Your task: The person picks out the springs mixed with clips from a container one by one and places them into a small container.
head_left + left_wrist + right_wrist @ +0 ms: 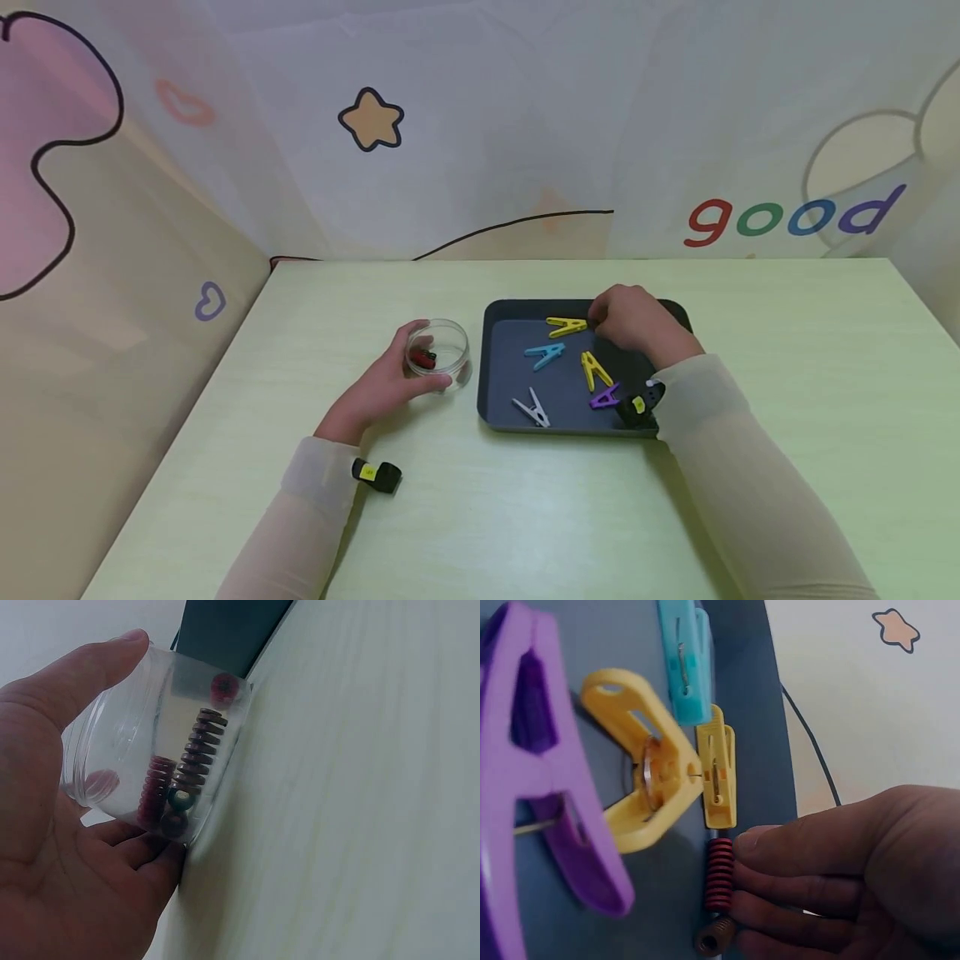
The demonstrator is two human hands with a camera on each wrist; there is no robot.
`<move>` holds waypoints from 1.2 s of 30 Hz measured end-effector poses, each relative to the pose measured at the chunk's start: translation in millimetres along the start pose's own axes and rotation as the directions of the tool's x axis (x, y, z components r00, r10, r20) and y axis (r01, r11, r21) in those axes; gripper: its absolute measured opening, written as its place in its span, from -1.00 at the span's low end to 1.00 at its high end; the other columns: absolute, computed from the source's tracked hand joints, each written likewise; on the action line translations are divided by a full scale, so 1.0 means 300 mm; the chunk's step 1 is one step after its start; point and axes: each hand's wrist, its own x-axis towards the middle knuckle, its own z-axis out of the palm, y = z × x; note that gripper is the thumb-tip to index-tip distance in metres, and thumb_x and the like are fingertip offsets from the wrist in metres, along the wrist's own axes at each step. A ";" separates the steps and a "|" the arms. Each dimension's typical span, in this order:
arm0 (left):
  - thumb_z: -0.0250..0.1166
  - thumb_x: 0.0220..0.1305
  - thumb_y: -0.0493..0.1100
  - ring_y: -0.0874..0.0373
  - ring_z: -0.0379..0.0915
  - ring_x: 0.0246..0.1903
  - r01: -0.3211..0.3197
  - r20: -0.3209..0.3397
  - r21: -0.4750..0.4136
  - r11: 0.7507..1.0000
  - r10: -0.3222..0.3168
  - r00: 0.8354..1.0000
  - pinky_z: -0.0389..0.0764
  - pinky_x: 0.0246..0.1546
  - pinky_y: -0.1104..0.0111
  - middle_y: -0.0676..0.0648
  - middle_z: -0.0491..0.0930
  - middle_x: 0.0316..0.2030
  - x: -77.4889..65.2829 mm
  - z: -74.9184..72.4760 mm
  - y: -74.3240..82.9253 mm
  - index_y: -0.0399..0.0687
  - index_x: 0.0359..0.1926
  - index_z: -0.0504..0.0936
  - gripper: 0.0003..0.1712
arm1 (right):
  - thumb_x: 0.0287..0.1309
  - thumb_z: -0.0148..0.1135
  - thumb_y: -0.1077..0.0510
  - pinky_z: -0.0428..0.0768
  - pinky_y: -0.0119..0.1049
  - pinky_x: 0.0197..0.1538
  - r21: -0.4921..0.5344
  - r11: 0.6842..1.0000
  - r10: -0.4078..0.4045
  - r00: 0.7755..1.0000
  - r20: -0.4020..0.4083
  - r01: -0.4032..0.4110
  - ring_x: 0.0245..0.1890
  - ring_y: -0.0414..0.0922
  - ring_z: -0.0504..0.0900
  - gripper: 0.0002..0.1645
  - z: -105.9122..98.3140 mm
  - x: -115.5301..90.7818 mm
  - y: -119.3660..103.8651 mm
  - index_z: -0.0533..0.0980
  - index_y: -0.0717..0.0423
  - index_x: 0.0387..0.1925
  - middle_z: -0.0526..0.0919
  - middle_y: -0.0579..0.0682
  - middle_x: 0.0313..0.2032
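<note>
My left hand [382,382] grips a clear round jar [454,353] from its left side, thumb near and fingers behind. Through the jar's wall, the left wrist view shows a red coil spring [154,789], a brown coil spring [201,750] and other small coils. Over the back right of a dark tray [495,383], my right hand [637,325] reaches down. Its thumb and fingertips are right at another red coil spring [720,876] lying in the tray, not closed round it. Beside that spring lies a brown coil spring [715,936].
Clothespins lie in the tray: yellow ones [594,372] with a blue [546,355], a white [533,410] and a purple [604,397]. The tray has a raised rim. Behind the pale table [480,517] hangs a printed backdrop [480,150].
</note>
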 end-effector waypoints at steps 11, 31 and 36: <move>0.36 -0.09 0.24 0.08 0.25 0.11 0.007 0.029 -0.013 1.000 -0.007 1.000 0.35 0.06 0.17 0.04 0.18 0.32 -0.026 -0.008 0.052 0.40 0.31 -0.12 0.05 | 0.07 0.15 0.28 0.54 -0.11 -0.14 -0.050 0.998 -0.025 0.999 -0.036 0.023 -0.28 0.00 0.51 -0.77 0.026 0.010 0.010 0.58 0.18 -0.19 0.62 0.13 -0.21; 0.37 -0.10 0.24 0.10 0.24 0.12 0.018 0.020 -0.004 1.000 -0.018 1.000 0.30 0.13 0.14 0.05 0.18 0.31 -0.019 -0.004 0.044 0.40 0.31 -0.12 0.06 | 0.07 0.16 0.26 0.53 -0.11 -0.14 -0.084 0.996 -0.036 0.998 -0.060 0.031 -0.29 -0.01 0.51 -0.81 0.035 0.012 0.018 0.60 0.17 -0.25 0.63 0.11 -0.24; 0.35 -0.20 0.36 0.13 0.26 0.09 -0.006 -0.002 0.001 1.000 0.006 1.000 0.33 0.08 0.17 0.11 0.21 0.29 -0.002 0.002 0.004 0.50 0.28 -0.10 0.08 | 0.08 0.15 0.25 0.53 -0.12 -0.16 -0.076 0.996 -0.042 0.997 -0.064 0.037 -0.29 -0.02 0.50 -0.81 0.031 0.003 0.016 0.59 0.16 -0.25 0.63 0.10 -0.24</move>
